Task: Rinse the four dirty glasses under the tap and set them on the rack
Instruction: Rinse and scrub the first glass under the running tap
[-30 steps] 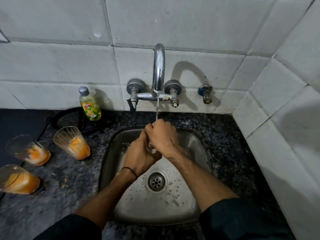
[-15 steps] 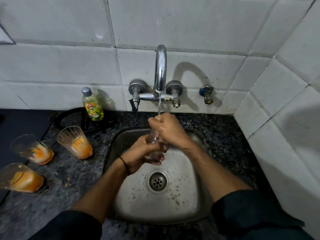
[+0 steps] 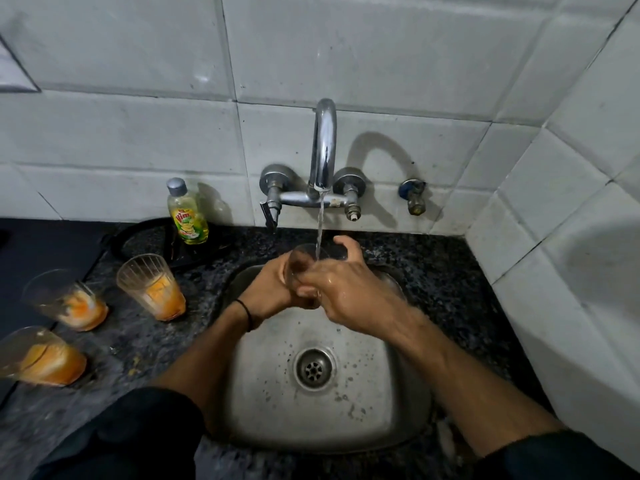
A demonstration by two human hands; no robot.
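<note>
Glass under running tap, both hands on it, above the sink.

Clear glass (image 3: 306, 263) stands near upright, long axis vertical, mouth up to the spout; water stream (image 3: 320, 220) from the tap (image 3: 323, 150) falls into it. Left hand (image 3: 273, 289) wraps it from the left, right hand (image 3: 346, 289) from the right with the thumb at the far rim. Steel sink (image 3: 346, 427) is below, set in a dark speckled counter (image 3: 450, 271). Left on the counter: ribbed glass (image 3: 154, 289), second glass (image 3: 69, 299) and nearest glass (image 3: 38, 358), all with orange residue. A soap bottle (image 3: 187, 213) stands at the white tiled wall (image 3: 381, 46).
</note>
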